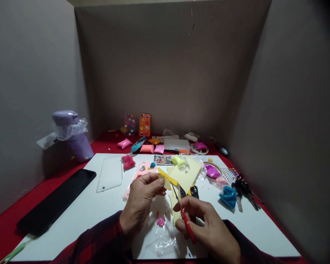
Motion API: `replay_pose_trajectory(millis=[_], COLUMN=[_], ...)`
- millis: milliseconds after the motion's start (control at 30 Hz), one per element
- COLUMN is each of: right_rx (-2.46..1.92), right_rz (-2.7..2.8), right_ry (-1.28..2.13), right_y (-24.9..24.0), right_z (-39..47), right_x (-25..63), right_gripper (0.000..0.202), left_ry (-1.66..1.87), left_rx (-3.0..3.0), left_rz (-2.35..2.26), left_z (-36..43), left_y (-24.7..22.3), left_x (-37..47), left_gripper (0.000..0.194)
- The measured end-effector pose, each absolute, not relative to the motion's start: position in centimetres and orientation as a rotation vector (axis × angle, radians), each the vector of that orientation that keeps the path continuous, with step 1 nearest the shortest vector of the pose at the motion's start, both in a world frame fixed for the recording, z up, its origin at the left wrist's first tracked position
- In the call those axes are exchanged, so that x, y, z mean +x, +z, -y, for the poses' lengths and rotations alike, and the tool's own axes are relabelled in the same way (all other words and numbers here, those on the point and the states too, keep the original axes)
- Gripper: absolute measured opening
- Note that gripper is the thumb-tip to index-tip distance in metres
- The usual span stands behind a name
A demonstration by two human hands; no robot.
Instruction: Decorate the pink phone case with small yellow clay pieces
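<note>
Between the thumb and fingers of my left hand (141, 200) is a small pale yellow paper piece (167, 183) with a bright yellow clay strip (167, 176) along it. My right hand (202, 222) grips a slim red-handled tool (186, 223) with a thin metal front end. That end meets or nearly meets the right part of the strip; its exact kind is unclear. Below my hands, a pink clay lump (161, 222) rests on clear plastic film (165, 242). A pink phone case (143, 170) with small decorations lies partly behind my left hand.
A white board (71, 220) covers the red cloth. On the left are a black phone (57, 201), a clear case (110, 174) and a purple bottle (81, 146). Yellow paper (191, 170), a blue packet (228, 197) and keys (239, 201) lie right. Decorated cases (145, 124) stand behind.
</note>
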State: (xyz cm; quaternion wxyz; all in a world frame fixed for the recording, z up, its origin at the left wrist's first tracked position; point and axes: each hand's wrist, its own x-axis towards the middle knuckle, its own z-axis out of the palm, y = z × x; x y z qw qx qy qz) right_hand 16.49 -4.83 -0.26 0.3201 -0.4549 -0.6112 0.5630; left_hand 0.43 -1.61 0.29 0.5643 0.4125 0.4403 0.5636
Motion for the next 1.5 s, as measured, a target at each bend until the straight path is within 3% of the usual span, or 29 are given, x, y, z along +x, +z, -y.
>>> replay_pose_trajectory(millis=[333, 1500], right_rx=[-1.112, -1.063], right_rz=[1.469, 1.550], right_ry=[1.676, 1.662], right_y=[-0.7, -1.0], right_z=[3.8, 3.7], right_x=[17.2, 17.3], right_gripper=[0.033, 0.033], left_ry=[1.283, 1.164], left_rx=[0.882, 0.981], left_rz=[-0.993, -0.984], left_z=[1.5, 1.8], left_y=[0.5, 0.8], left_x=[0.0, -0.1], left_gripper=[0.011, 0.013])
